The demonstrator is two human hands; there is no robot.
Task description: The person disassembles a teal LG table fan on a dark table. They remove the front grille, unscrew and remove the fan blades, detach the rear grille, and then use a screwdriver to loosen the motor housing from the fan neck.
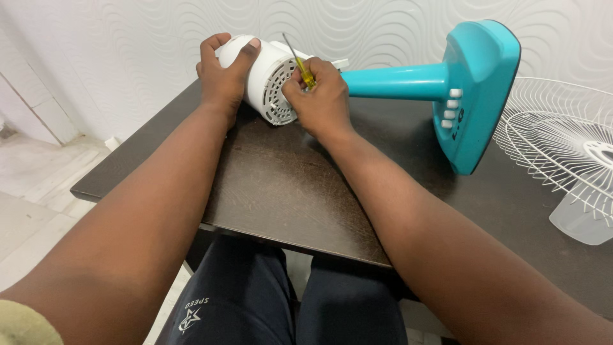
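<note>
White ribbed plastic motor housing (271, 83) of a dismantled fan lies on its side at the upper middle of the frame, on the dark brown wooden desk (281, 191), joined to a turquoise plastic stem and base (472, 96) that stretches off to the upper right. Judging by the grip, the step in hand is working a screw at the vented back of the housing. The left hand (220, 73) is curled over the top of the housing, fingers wrapped round it, pinning it down. The right hand (322, 96) is closed around a slim screwdriver with a yellow handle (305, 70), its shaft slanting up and left; the tip is hidden, so contact with a screw cannot be told. Turning it would call for steady downward pressure and a firm hold on the housing. Both forearms reach straight forward across the desk edge. A white wire fan guard (562, 134) lies at the right edge.
</note>
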